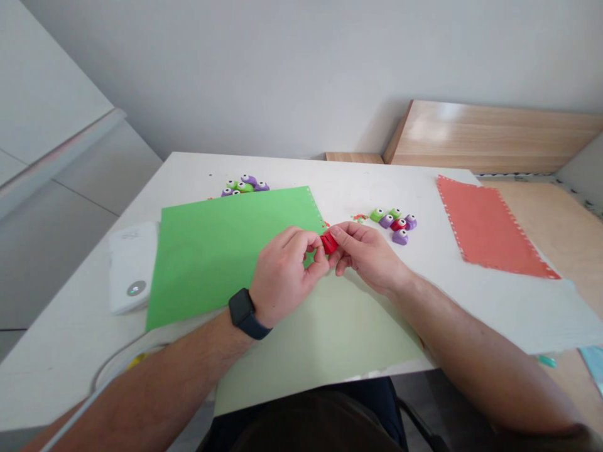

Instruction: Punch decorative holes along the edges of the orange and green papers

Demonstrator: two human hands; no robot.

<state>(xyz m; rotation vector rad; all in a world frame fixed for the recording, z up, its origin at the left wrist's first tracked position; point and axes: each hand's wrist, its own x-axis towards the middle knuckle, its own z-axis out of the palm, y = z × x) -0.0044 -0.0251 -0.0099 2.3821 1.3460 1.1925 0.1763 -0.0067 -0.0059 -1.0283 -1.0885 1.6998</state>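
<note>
Both my hands meet over the right edge of a green paper sheet (226, 257). My right hand (365, 254) is shut on a red craft punch (328, 242), and the fingers of my left hand (287, 273) pinch its other side. A black smartwatch (247, 314) sits on my left wrist. The sheet's right edge carries a row of small notches, and its lower corner lies hidden under my hands. Beneath the sheet and my hands lies a pale green paper sheet (330, 339).
Several colourful craft punches (393, 225) stand right of my hands, with paper scraps beside them; others (244, 186) sit behind the green sheet. A notched salmon-red sheet (490, 229) lies on the white table (424, 295) at right. A white device (132, 267) rests at left.
</note>
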